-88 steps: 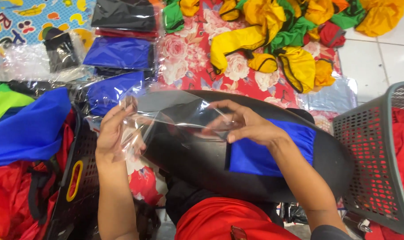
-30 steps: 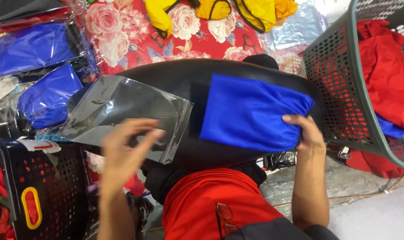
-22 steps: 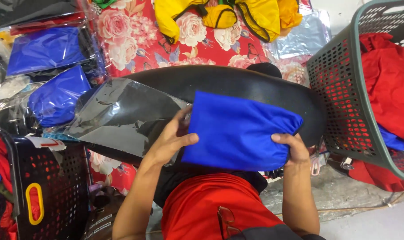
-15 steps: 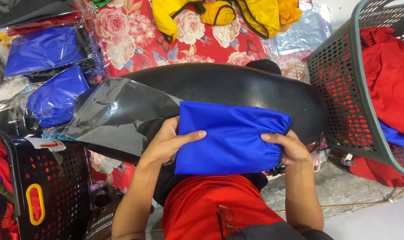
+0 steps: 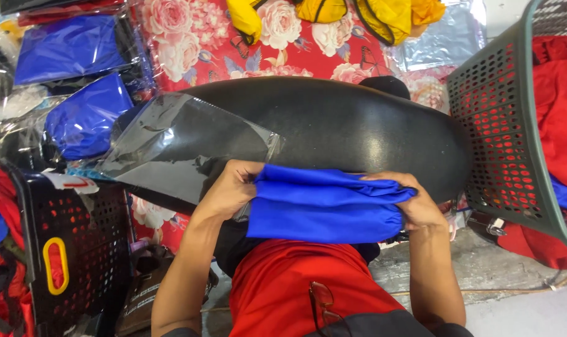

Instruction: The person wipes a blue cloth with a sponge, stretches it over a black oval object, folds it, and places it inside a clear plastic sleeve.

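Right now both hands grip a folded blue cloth (image 5: 324,209) at the near edge of the black surface (image 5: 358,134): left hand (image 5: 230,187) pinching one end, right hand (image 5: 414,203) bunching the other. Beside it lies a clear plastic bag (image 5: 184,140).

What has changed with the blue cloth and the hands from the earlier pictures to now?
Both hands, left hand and right hand, have folded the blue cloth narrower and drawn it nearer the body. The clear plastic bag stays flat on the black board.
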